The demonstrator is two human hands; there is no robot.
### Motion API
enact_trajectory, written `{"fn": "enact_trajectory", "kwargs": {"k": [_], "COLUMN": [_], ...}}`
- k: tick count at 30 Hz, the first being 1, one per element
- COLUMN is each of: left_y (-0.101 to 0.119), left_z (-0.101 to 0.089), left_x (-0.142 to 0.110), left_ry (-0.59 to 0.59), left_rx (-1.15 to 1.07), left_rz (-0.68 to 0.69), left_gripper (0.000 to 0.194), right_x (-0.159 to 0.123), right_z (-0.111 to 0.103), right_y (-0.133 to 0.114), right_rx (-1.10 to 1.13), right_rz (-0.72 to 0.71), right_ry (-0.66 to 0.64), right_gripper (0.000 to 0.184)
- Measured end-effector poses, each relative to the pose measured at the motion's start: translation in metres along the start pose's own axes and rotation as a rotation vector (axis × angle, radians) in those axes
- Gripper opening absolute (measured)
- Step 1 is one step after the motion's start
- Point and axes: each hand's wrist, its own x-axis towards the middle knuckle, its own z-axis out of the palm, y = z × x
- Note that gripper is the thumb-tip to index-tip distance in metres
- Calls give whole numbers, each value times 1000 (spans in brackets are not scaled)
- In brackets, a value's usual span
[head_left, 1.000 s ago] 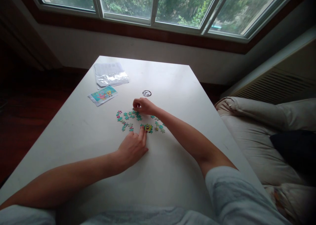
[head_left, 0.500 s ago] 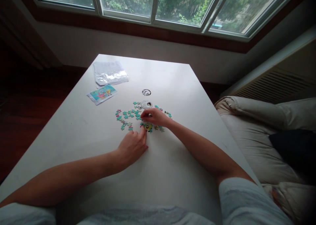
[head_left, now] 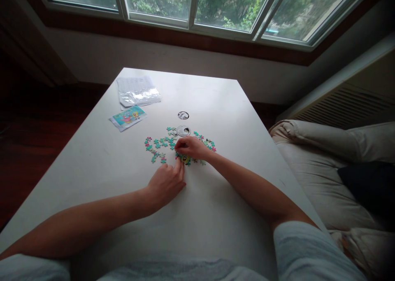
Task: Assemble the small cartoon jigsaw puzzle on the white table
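Right hand [head_left: 193, 146] pinched narrow over the joined puzzle pieces [head_left: 185, 159], left hand [head_left: 165, 183] at their near edge

My right fingertips are drawn close together at the far left corner of the joined pieces; I cannot tell whether a piece sits between them. My left hand lies low with its fingers stretched forward, the tips touching the near left edge. That cluster, yellow and green, lies between my two hands, partly covered by the right one. Loose pieces [head_left: 148, 147] curve around it on the left, far and right sides, so sideways room is tight there, while the white table [head_left: 212, 215] lies bare toward me.

Beyond my right hand are a round silver disc [head_left: 183, 131] and, farther off, a dark-rimmed round item [head_left: 183, 115]. To the left lie a picture card [head_left: 128, 117] and a clear plastic sleeve [head_left: 138, 91]. A window [head_left: 160, 3] spans the far wall, and a pale couch [head_left: 308, 161] with a dark cushion [head_left: 367, 186] stands right of the table.

A second ago my right hand was farther out, over the loose pieces and hiding the silver disc; it has come back to the cluster. My left hand has stayed nearly put.
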Motion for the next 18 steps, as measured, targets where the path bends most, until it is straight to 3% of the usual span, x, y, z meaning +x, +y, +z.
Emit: {"fn": "enact_trajectory", "kwargs": {"k": [7, 18], "left_y": [0, 0], "left_z": [-1, 0], "left_x": [-1, 0], "left_ry": [-14, -8], "left_rx": [15, -12], "left_rz": [6, -2], "left_gripper": [63, 60], "right_x": [1, 0], "right_z": [-1, 0], "right_y": [5, -5], "right_rx": [80, -304], "right_rz": [-1, -96], "right_ry": [-33, 23], "right_gripper": [9, 4]}}
